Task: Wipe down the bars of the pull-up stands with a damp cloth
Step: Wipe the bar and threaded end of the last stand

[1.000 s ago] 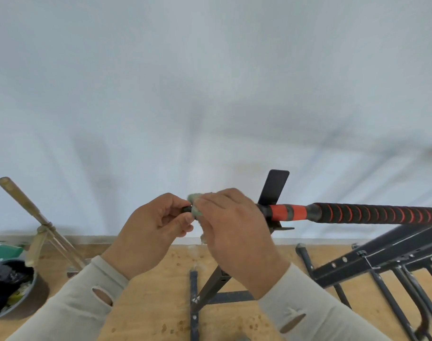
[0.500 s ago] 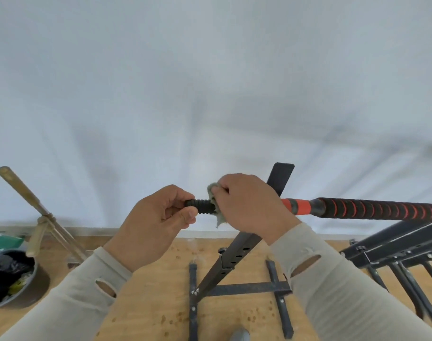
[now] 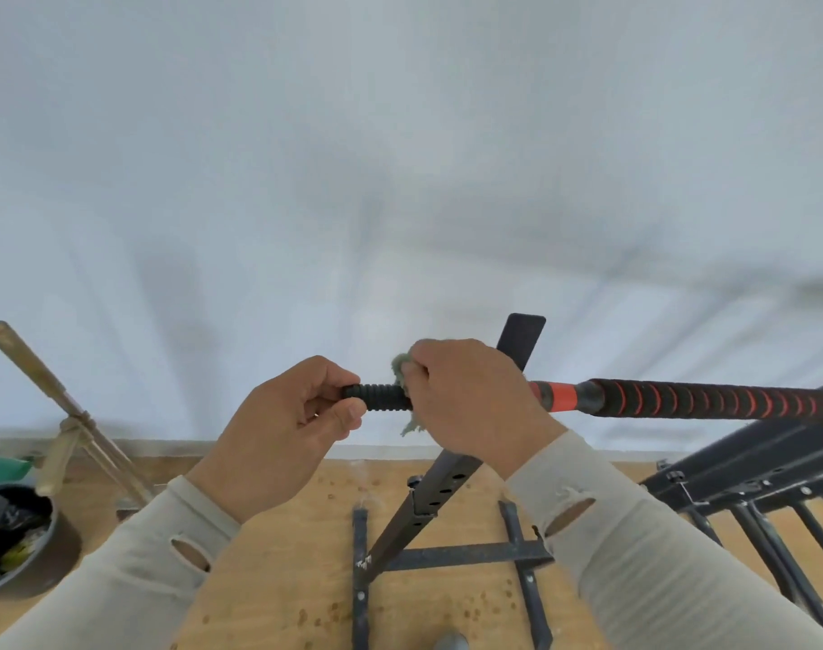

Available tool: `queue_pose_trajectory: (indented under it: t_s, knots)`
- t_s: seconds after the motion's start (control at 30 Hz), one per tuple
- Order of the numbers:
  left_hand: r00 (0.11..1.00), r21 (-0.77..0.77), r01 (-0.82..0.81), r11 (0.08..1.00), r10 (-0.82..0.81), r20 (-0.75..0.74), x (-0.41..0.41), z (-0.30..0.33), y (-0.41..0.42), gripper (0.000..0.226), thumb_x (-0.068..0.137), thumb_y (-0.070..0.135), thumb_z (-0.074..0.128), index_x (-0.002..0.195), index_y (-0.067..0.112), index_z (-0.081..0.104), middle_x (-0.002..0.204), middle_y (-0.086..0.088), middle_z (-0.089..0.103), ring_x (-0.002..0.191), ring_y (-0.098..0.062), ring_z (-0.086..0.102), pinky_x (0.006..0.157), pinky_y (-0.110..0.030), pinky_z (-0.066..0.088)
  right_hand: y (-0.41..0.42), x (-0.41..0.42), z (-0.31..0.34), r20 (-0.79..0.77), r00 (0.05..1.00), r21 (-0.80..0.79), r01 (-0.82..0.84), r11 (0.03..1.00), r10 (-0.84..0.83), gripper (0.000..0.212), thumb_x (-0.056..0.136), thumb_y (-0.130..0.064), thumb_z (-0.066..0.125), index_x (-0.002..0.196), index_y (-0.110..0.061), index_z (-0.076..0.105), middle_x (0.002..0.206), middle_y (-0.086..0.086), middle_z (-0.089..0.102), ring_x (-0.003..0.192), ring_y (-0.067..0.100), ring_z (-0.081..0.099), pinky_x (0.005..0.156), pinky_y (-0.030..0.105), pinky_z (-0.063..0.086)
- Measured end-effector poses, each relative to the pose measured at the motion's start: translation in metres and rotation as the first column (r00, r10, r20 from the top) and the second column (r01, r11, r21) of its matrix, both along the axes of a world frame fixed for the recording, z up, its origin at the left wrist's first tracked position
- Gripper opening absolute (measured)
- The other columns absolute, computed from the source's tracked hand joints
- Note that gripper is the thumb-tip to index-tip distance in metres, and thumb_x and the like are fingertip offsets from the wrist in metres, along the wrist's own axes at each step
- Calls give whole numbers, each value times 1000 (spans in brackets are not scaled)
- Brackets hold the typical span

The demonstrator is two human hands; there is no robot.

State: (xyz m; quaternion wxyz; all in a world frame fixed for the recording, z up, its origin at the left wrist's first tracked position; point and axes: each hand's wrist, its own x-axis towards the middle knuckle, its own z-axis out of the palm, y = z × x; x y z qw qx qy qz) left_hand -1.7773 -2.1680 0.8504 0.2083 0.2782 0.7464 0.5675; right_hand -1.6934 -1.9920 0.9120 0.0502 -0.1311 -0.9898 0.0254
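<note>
Two hands share one bar (image 3: 681, 403), which crosses the lower centre of the frame toward the right edge. My left hand (image 3: 278, 429) pinches the ribbed black end grip (image 3: 381, 397), apparently to stop the bar turning. My right hand (image 3: 470, 401) is wrapped around the bar, pressing the greenish cloth (image 3: 402, 368) against it, so that rubbing reaches all sides.

Bucket (image 3: 48, 562), wooden sticks (image 3: 67, 417), plywood floor (image 3: 283, 579)
</note>
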Motion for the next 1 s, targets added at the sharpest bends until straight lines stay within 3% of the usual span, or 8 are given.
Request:
queue_pose_trajectory:
  t_s: [0.1, 0.23, 0.3, 0.47, 0.6, 0.7, 0.8, 1.0]
  knots:
    - [1000, 12, -9, 1000, 9, 8, 1, 0, 0, 9, 93, 19, 68, 99, 25, 65, 90, 5, 76, 83, -14, 73, 82, -33, 60, 7, 12, 1, 13, 999, -112, -38, 993, 40, 36, 108, -31, 42, 72, -30, 40, 65, -10, 47, 60, 9, 45, 56, 28, 32]
    - [1000, 6, -3, 1000, 3, 1, 1, -2, 0, 9, 93, 21, 68, 99, 27, 65, 90, 5, 76, 87, -15, 73, 84, -37, 60, 21, 68, -3, -105, 963, 190, -225, 956, 248, 12, 93, -19, 67, 100, -25, 75, 98, -9, 76, 91, 15, 70, 96, 37, 52]
    - [1000, 0, -1, 1000, 1, -2, 0, -2, 0, 8, 94, 22, 68, 99, 28, 65, 89, 6, 76, 87, -15, 74, 86, -40, 59, 27, 79, -6, -101, 963, 257, -216, 942, 249, 27, 85, -16, 78, 111, -20, 78, 111, -5, 78, 105, 18, 71, 106, 47, 51]
    - [1000, -15, 2, 1000, -2, -15, 0, 0, 1, 8, 94, 22, 67, 99, 26, 65, 88, 5, 76, 83, -13, 73, 81, -30, 58, 12, 40, -2, -28, 991, 262, -118, 958, 130, 6, 90, -20, 64, 89, -21, 59, 67, -6, 61, 62, 21, 60, 77, 38, 51]
    - [1000, -7, -15, 1000, 15, -15, 1, 2, 3, 7, 93, 22, 67, 98, 26, 65, 87, 6, 76, 80, -13, 74, 71, -15, 54, 12, 20, 3, -3, 1000, 104, -19, 994, 20, 22, 101, -34, 58, 88, -23, 45, 69, -5, 55, 60, 20, 54, 60, 31, 42]
    - [1000, 2, -13, 1000, 13, 1, 2, 2, 2, 8, 93, 21, 68, 99, 26, 66, 87, 5, 76, 81, -14, 73, 73, -17, 55, 18, 48, -8, -192, 969, 121, -135, 983, 157, 3, 92, -19, 69, 90, -19, 67, 75, -4, 71, 66, 21, 68, 71, 37, 58]
    - [1000, 4, -13, 1000, 13, 2, 1, 0, 2, 9, 93, 20, 68, 100, 26, 65, 90, 5, 76, 83, -13, 73, 77, -23, 58, 26, 88, -13, -107, 975, 190, -172, 966, 195, 32, 88, -18, 77, 120, -21, 75, 121, -6, 76, 115, 16, 69, 106, 46, 51]
    - [1000, -2, -3, 1000, 3, 16, -2, 3, 3, 9, 93, 21, 68, 101, 24, 65, 92, 5, 76, 84, -12, 74, 79, -27, 57, 17, 88, -4, -246, 955, 273, -94, 958, 164, 19, 89, -18, 73, 107, -22, 78, 94, -7, 78, 93, 21, 70, 81, 42, 56]
